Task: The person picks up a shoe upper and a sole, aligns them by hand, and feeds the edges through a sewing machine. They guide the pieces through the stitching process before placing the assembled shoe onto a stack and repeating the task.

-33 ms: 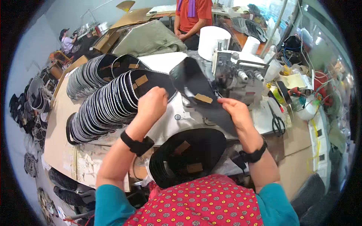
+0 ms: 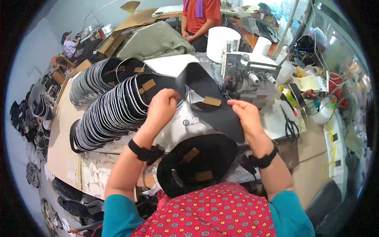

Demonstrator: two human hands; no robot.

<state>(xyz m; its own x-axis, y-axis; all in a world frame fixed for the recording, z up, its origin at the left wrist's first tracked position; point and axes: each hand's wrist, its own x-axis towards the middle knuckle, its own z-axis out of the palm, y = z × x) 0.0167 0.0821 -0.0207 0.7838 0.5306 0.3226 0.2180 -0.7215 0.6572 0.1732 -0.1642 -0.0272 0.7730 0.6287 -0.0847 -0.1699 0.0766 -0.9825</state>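
Observation:
Both my hands hold one black curved fabric piece [image 2: 205, 93] with a tan label, lifted above the white sewing table [image 2: 189, 122]. My left hand [image 2: 162, 106] pinches its left edge, close to the long row of stacked black pieces with white edges [image 2: 114, 112]. My right hand [image 2: 246, 116] grips its lower right edge. A pile of black pieces with tan labels [image 2: 197, 164] lies in my lap, below the hands. The grey sewing machine [image 2: 246, 79] stands just behind the held piece.
Black scissors [image 2: 291, 127] lie right of the machine among tools and cords. A white thread cone [image 2: 221, 39] and olive cloth [image 2: 156, 39] sit behind. A person in a red shirt [image 2: 201, 15] stands at the far side; another person [image 2: 69, 43] sits far left.

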